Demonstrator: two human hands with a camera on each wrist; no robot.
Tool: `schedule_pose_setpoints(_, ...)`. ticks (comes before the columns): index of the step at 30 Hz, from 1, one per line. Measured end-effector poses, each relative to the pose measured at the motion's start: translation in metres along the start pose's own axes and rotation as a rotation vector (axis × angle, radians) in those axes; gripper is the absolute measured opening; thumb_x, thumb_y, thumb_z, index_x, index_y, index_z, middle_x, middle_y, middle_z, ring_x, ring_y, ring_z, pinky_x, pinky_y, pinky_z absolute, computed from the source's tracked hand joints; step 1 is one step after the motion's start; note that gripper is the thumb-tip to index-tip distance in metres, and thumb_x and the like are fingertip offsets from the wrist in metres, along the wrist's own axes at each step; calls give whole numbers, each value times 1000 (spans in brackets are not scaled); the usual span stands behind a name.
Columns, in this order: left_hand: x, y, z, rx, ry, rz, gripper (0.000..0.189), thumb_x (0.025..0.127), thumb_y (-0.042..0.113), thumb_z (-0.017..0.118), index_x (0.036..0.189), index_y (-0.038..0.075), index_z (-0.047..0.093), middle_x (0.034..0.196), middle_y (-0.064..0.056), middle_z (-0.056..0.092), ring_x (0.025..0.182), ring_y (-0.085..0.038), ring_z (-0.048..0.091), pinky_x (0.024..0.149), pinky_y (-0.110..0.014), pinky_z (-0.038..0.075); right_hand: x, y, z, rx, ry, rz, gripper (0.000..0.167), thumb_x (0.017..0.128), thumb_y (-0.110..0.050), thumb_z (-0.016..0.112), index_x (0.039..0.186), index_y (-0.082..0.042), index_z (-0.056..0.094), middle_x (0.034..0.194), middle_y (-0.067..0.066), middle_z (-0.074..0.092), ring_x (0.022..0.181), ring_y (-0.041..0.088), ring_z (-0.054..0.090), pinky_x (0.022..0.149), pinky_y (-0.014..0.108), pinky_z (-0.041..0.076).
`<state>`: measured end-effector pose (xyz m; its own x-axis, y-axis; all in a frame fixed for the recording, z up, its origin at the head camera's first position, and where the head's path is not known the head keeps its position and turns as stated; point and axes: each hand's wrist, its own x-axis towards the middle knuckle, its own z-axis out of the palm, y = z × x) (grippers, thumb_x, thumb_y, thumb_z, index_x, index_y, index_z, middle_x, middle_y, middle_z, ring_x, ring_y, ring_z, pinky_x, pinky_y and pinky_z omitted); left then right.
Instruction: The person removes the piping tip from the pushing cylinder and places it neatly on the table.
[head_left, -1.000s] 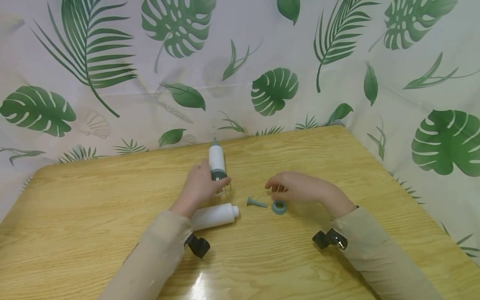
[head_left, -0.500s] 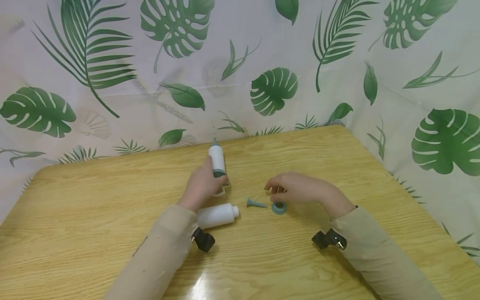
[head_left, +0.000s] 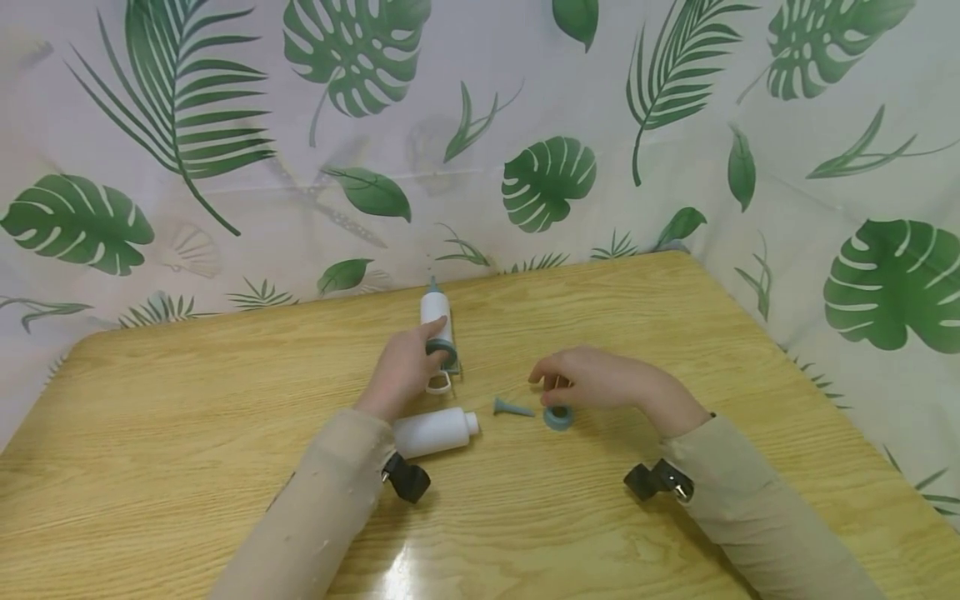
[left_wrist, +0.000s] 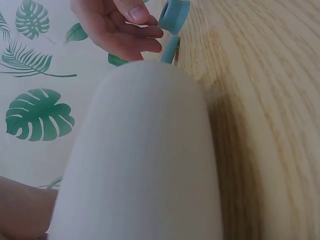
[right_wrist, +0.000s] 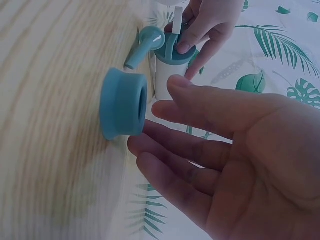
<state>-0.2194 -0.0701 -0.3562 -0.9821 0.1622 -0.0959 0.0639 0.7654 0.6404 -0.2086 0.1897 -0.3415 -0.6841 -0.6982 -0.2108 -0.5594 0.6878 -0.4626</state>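
My left hand (head_left: 405,367) grips a white tube (head_left: 435,307) at its teal collar (right_wrist: 176,56), thumb and fingers on either side. The tube has a teal pointed tip (head_left: 432,286) and a white looped handle (head_left: 439,382). Below that wrist a white bottle (head_left: 435,432) with a narrow neck lies on its side, filling much of the left wrist view. My right hand (head_left: 600,377) hovers with loosely bent fingers, holding nothing. Its fingertips are close to a teal ring (right_wrist: 122,103) on the table. A teal flanged cone (head_left: 513,407) lies left of the ring.
Everything lies on a wood-grain table (head_left: 540,508), whose far edge meets a white cloth (head_left: 465,200) printed with green leaves. Black wrist cameras stick out below both sleeves, the left one (head_left: 407,478) close to the lying bottle.
My left hand has shifted slightly to the right, its fingers now closer round the teal collar, and the tube has turned a little, showing its handle. The right hand has barely moved.
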Motion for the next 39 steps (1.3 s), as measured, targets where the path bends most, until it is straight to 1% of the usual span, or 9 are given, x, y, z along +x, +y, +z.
schedule_pose_setpoints(4,0,-2,0,-7,42,33,49,95,16,59,142,16,46,125,-12,61,72,-17,53,55,-26,41,-1,1,0,0,0,3,29,94,-17,61,119,-2,62,95,-2,64,86,11,58,74,31,48)
schedule_pose_setpoints(10,-1,-2,-1,-50,78,54,45,94,15,58,139,16,50,118,-9,65,69,-17,49,54,-26,39,-1,1,0,3,10,2,29,95,-17,61,120,-2,62,96,-2,64,87,11,58,75,32,48)
schedule_pose_setpoints(17,-5,-3,-3,-89,109,82,43,94,12,57,137,16,53,113,-6,68,80,-17,55,62,-26,43,0,1,0,10,38,-2,28,95,-16,60,119,-1,62,93,-3,64,83,10,57,74,31,48)
schedule_pose_setpoints(21,-7,-2,-5,-123,128,96,41,94,12,58,135,16,55,117,-7,66,86,-18,57,69,-29,47,1,2,1,47,55,3,27,95,-14,58,119,-1,61,93,-3,66,79,9,57,70,29,48)
schedule_pose_setpoints(28,-10,-6,-9,-182,150,136,39,93,14,59,133,14,58,121,-11,64,96,-21,60,81,-35,50,9,-5,2,84,115,-5,33,98,-15,55,128,-3,55,104,2,67,96,14,62,82,36,50)
schedule_pose_setpoints(31,-10,-11,-10,-226,149,146,39,93,14,59,132,14,59,121,-9,64,99,-21,60,82,-35,49,20,-12,-1,73,189,-29,37,96,-12,58,131,-3,53,107,7,66,97,19,61,82,38,51)
schedule_pose_setpoints(33,-10,-14,-10,-281,136,146,38,93,16,60,131,16,59,121,-8,64,101,-19,60,82,-34,49,32,-15,-6,38,276,-71,39,93,-7,62,130,0,52,108,12,65,97,22,61,83,38,51)
schedule_pose_setpoints(37,-11,-20,-12,-413,99,151,38,93,19,61,131,20,60,124,-5,63,103,-18,60,84,-33,49,59,-17,-17,-91,482,-174,56,82,5,71,133,0,50,121,18,57,109,30,55,92,41,47)
schedule_pose_setpoints(39,-12,-21,-14,-463,76,164,38,93,20,61,131,21,60,126,-3,62,105,-17,60,86,-34,49,71,-15,-20,-174,548,-218,68,76,9,75,137,-2,48,130,19,52,118,34,49,98,43,43)
